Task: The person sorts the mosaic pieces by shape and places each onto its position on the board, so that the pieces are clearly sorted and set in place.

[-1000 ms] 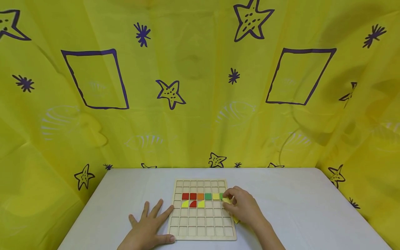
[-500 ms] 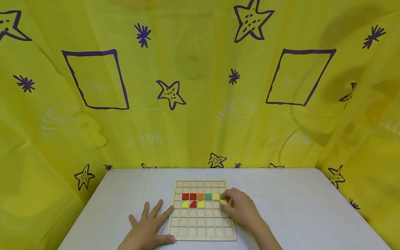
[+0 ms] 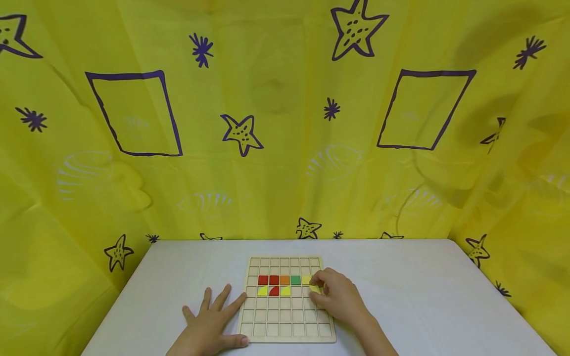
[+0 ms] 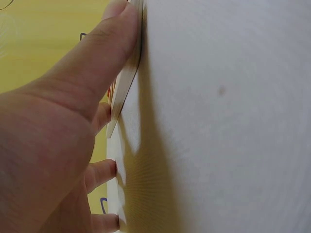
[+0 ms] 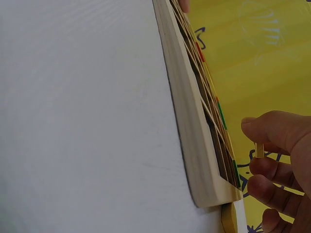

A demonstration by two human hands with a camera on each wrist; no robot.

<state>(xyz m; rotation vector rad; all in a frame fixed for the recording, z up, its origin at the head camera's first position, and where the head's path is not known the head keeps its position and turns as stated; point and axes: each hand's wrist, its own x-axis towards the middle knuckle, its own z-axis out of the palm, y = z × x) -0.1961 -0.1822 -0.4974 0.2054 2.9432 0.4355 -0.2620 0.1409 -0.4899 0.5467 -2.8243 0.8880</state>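
A wooden grid board [image 3: 272, 330] lies on the white table. One row holds two red square tiles, an orange tile [image 3: 285, 280], a green tile [image 3: 296, 280] and a pale yellow tile [image 3: 306, 280]. Below them sit quarter-round pieces: a yellow one [image 3: 262, 291], a red one [image 3: 274, 291] and another yellow one. My left hand [image 3: 208, 324] lies spread on the table, its thumb and index fingertip at the board's left edge. Over the board's right side, my right hand [image 3: 342, 299] pinches a small yellow tile [image 5: 259, 150] between thumb and fingers, held above the cells.
Past the board's edge in the right wrist view, a yellow piece [image 5: 229, 218] lies on the table. A yellow curtain [image 3: 276, 188] with starfish drawings hangs behind and beside the white table [image 3: 423, 282].
My right hand has moved slightly left over the board with the yellow tile, covering the green tile at the row's right end. The left hand stays in place.
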